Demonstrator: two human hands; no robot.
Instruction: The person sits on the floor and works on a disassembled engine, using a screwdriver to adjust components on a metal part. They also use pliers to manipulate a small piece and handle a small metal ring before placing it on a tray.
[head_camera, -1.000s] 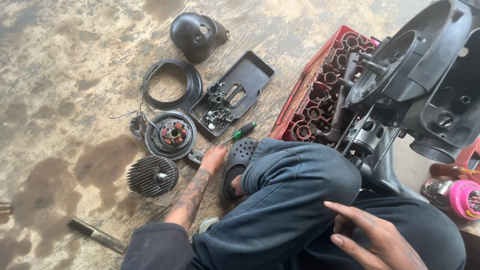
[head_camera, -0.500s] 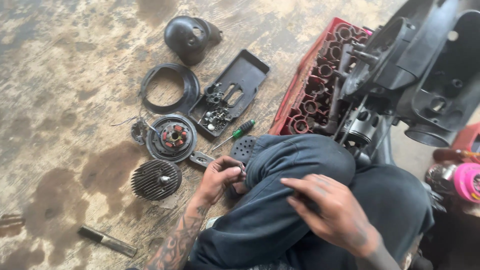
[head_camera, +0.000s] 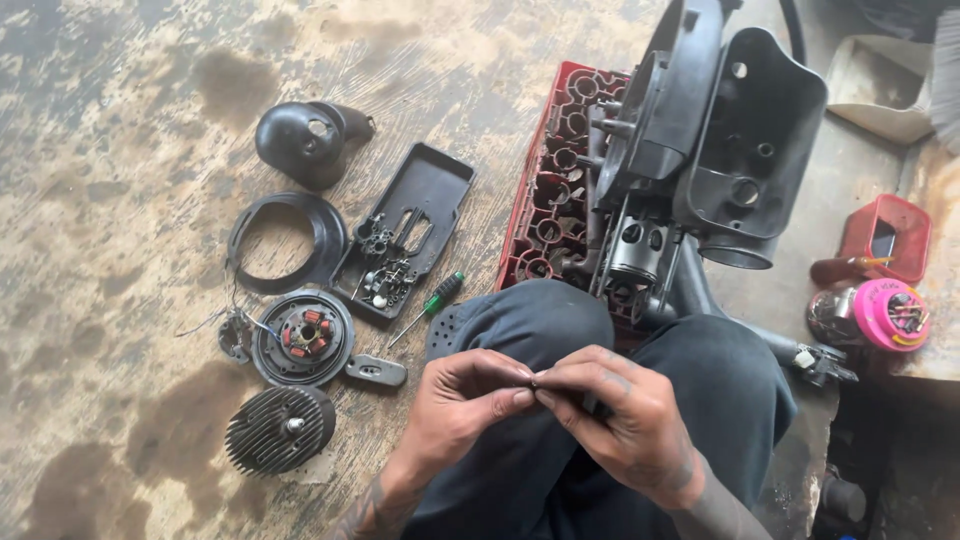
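Note:
My left hand (head_camera: 462, 395) and my right hand (head_camera: 620, 420) meet over my lap, fingertips pinched together on a tiny dark part (head_camera: 535, 382) too small to identify. I sit cross-legged in dark trousers (head_camera: 540, 320). On the stained floor to my left lie engine pieces: a finned cylinder head (head_camera: 278, 428), a round stator plate with copper coils (head_camera: 303, 337), a black ring cover (head_camera: 285, 242), a black domed cover (head_camera: 305, 140) and a black flat tray holding small parts (head_camera: 432, 195). A green-handled screwdriver (head_camera: 430, 305) lies beside my knee.
A black engine casing (head_camera: 720, 140) rests on a red plastic crate (head_camera: 545, 170) in front of my knees. At the right stand a pink-lidded container (head_camera: 890, 315) and a small red tub (head_camera: 885, 235). A small dark key-shaped piece (head_camera: 375, 371) lies by the stator.
My left hand has come up from the floor near my sandal to my lap. My right hand has moved in to meet it, and both now pinch a small part.

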